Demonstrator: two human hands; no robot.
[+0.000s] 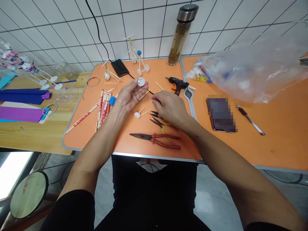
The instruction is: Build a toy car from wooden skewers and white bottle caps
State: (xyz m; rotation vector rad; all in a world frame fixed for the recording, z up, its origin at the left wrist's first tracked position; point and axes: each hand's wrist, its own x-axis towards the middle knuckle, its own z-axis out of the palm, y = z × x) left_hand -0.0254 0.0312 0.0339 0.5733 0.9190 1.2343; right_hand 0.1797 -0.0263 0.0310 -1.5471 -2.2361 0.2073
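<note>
My left hand [129,95] is palm up over the orange table [276,128], its fingertips pinching a white bottle cap [141,81]. A thin wooden stick [143,95] lies across under its fingers. My right hand [169,107] rests palm down just to the right, fingers curled at the end of that stick; what it grips is hidden. Beneath it lie small yellow-handled cutters [157,121]. A white cap on a short stick [138,113] sits between my hands. A blue cap [112,101] lies by my left wrist.
Red-handled long-nose pliers [156,140] lie near the front edge. A bundle of chopsticks [103,107] is at the left, a black glue gun [177,84] behind my right hand, a stick-and-cap model [137,57] at the back, a phone [220,115], a pen [251,120], and a plastic bag [255,73] on the right.
</note>
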